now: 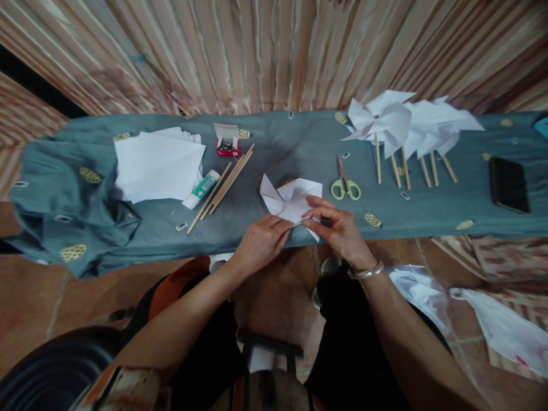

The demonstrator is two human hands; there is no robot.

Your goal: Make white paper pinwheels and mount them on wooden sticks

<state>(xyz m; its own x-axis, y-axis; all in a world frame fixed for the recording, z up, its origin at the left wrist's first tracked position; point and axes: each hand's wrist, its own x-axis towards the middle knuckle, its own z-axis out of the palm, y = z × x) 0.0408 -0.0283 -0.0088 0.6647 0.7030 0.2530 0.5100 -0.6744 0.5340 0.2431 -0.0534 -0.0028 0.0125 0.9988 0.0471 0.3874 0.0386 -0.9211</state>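
Note:
Both my hands work a folded white paper pinwheel lying on the grey-green cloth at the table's near edge. My left hand has its fingers curled and pinches the paper's lower left corner. My right hand, with a bracelet at the wrist, pinches the paper's lower right edge between thumb and fingers. Green-handled scissors lie just right of the paper. Several wooden sticks and a glue tube lie to the left.
A stack of white paper sheets sits at the left, a small red box of pins behind the sticks. Finished pinwheels on sticks lie at the back right, a black phone further right. Plastic bags lie on the floor.

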